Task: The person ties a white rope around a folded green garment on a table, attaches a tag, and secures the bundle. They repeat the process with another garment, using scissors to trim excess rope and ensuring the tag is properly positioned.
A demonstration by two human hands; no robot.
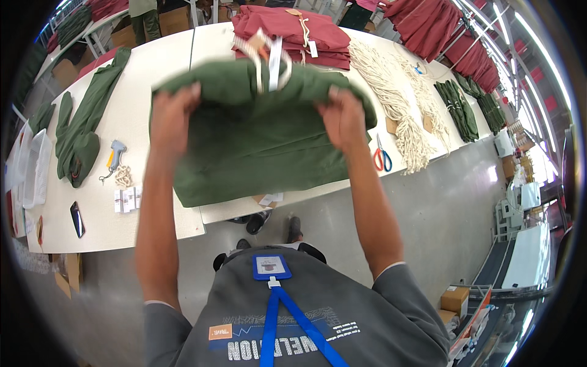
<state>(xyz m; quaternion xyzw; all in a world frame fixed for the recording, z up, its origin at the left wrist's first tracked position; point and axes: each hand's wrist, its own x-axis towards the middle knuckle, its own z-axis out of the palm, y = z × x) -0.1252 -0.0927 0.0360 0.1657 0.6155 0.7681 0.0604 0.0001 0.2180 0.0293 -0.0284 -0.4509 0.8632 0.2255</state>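
Note:
My left hand [172, 117] and my right hand [344, 114] grip a folded dark green cloth item [266, 165] by its upper part, one toward each side. The cloth spreads between them over the near part of the white table, slightly blurred. At its top middle hang a white cord loop [287, 75] and a white tag [274, 64], both blurred. Just beyond lies a stack of folded red cloth items [293, 25] with cords and tags. Scissors [382, 156] with one red and one blue handle lie to the right of the green cloth.
Bundles of cream cord [380, 91] and folded green pieces [457, 110] occupy the table's right. Leftward lie long green cloth [94, 110], a tagging gun [117, 153], small labels [128, 200], a smartphone [77, 219] and white plastic baskets [37, 169]. A person [144, 20] stands across the table.

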